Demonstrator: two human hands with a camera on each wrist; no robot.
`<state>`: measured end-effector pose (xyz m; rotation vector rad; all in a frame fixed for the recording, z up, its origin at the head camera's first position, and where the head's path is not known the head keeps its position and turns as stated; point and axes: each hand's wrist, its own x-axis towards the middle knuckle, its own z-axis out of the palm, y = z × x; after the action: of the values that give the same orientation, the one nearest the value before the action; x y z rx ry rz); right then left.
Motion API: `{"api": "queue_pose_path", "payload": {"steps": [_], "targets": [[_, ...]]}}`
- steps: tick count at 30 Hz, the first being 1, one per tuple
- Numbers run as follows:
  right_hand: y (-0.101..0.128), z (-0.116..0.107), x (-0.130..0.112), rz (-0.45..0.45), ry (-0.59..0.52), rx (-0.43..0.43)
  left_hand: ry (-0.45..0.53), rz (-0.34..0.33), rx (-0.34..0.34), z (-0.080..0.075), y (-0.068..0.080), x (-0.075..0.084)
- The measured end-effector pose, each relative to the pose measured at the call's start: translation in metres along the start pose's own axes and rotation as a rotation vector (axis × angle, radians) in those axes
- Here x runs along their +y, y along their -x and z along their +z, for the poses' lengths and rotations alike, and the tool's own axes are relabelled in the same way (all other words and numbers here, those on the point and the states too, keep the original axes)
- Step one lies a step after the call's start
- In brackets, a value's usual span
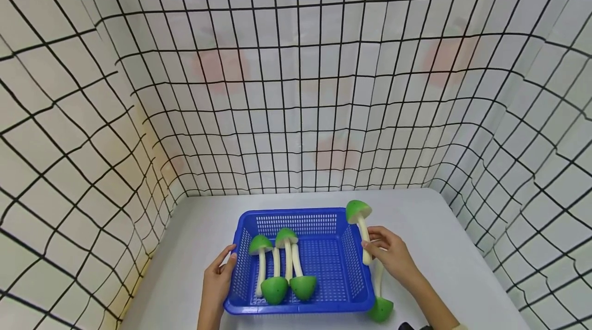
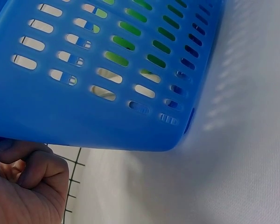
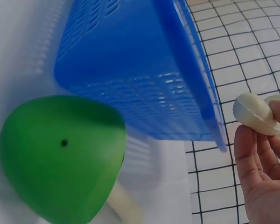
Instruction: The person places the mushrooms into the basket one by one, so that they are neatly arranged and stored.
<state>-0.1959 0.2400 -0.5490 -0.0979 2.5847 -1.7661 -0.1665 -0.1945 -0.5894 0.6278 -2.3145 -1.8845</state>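
Note:
A blue perforated basket (image 1: 291, 213) stands on the white table. My left hand (image 1: 227, 263) grips its left rim; in the left wrist view the curled fingers (image 2: 35, 170) sit under the basket wall (image 2: 84, 102). My right hand (image 1: 376, 246) pinches the cream stem of a green-capped toy mushroom (image 1: 358, 212), held upright just outside the basket's right rim. The stem's end (image 3: 253, 113) shows between my fingertips (image 3: 249, 154). Another mushroom (image 1: 381, 308) lies on the table to the right of the basket, its cap (image 3: 60, 154) close to the right wrist camera.
Several green-capped mushrooms (image 1: 285, 237) lie side by side in the basket's left half. Grid-patterned curtain walls (image 1: 296, 88) close in the table on three sides. White table surface (image 1: 444, 248) stretches to the right and behind the basket.

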Motion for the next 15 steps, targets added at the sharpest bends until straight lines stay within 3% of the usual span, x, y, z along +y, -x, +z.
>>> {"api": "queue_pose_path", "payload": {"steps": [15], "targets": [[-0.006,0.016,-0.012,-0.011,-0.073,-0.046,0.007,-0.003,0.019,0.003,0.001,0.0]]}}
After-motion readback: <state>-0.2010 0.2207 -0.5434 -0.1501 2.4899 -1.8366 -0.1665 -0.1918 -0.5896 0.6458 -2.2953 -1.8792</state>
